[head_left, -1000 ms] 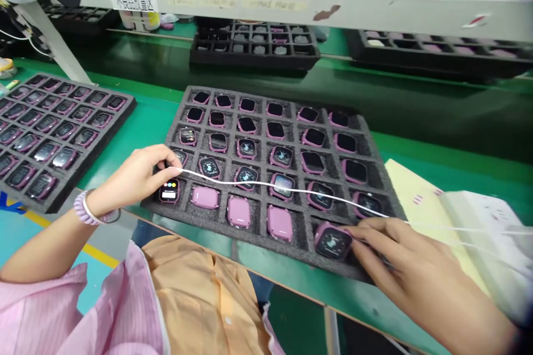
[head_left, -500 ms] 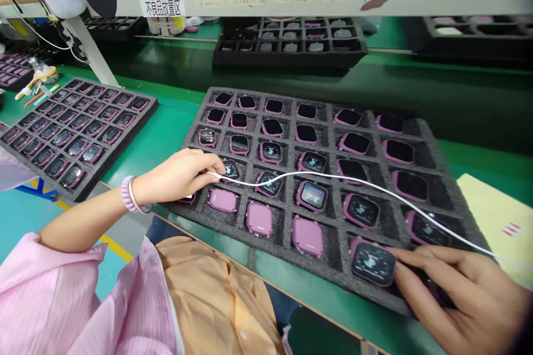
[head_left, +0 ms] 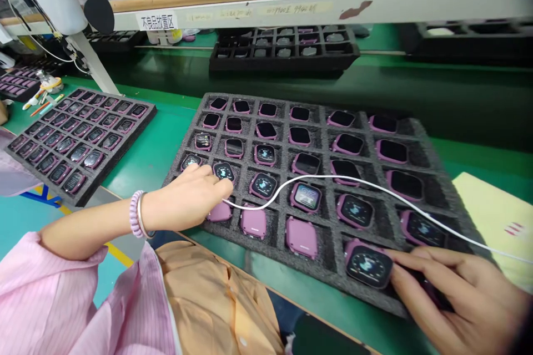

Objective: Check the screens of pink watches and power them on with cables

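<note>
A dark foam tray [head_left: 254,236] holds rows of pink-framed watches, some with lit faces, some dark, and several lying back side up. My left hand [head_left: 200,194] is closed on the end of a white cable [head_left: 245,208], over the tray's front left part beside a lit watch [head_left: 224,172]. The cable runs across the tray to the right. At the front right corner, my right hand [head_left: 453,288] pinches the edge of a lit watch [head_left: 368,265], which sits tilted in its compartment.
Another full watch tray [head_left: 79,197] stands on the left. Yellow paper [head_left: 503,222] lies at the right. Behind, a black tray [head_left: 283,64] sits below a white rail [head_left: 266,14]. Pens [head_left: 45,105] lie at the far left.
My left hand has moved slightly toward the front and right with the cable end, uncovering lit watches behind it. My right hand still grips the same watch. The view has shifted slightly.
</note>
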Tool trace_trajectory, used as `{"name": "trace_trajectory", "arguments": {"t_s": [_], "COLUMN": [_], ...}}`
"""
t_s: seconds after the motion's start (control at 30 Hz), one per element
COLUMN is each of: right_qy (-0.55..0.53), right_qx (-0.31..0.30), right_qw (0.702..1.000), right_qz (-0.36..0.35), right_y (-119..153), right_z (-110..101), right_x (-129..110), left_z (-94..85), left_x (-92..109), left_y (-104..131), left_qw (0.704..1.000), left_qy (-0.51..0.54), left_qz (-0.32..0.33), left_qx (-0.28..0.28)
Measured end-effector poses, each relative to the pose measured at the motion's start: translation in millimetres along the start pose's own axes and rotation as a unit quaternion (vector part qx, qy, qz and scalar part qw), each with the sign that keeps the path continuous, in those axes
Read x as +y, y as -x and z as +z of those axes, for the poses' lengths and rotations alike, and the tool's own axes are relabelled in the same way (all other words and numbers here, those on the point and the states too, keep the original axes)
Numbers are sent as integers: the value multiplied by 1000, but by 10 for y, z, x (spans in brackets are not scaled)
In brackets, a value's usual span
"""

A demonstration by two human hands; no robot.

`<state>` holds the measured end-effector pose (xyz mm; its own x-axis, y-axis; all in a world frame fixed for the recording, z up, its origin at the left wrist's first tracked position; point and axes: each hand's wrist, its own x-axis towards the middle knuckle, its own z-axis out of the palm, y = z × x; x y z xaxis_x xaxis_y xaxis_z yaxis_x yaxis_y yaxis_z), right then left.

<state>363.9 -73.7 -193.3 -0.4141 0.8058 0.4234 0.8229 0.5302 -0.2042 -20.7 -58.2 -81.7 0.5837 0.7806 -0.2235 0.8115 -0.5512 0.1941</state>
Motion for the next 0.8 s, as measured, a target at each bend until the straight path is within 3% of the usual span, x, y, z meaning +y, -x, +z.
{"name": "trace_trajectory", "arguments": {"t_s": [0.23,0.37,0.6,0.8], "right_qy": [2,10,48,34], "right_qx": [38,32,78,57], "right_qw": [999,999,990,995], "right_qz": [-19,-34,-107,-69], "right_y": [-127,-116,-203,-193], "right_z": [-105,-104,-114,-142], "right_x": [-184,-183,-174,-252], "left_z": [-92,-116,70,-42], "left_x": [-183,-294,-462,-365], "left_y": [77,140,53,57], "left_qw": [991,979,972,980], "left_qy": [131,190,120,-1], "left_qz": [-19,67,193,193], "left_qx": [-13,23,63,37]}}
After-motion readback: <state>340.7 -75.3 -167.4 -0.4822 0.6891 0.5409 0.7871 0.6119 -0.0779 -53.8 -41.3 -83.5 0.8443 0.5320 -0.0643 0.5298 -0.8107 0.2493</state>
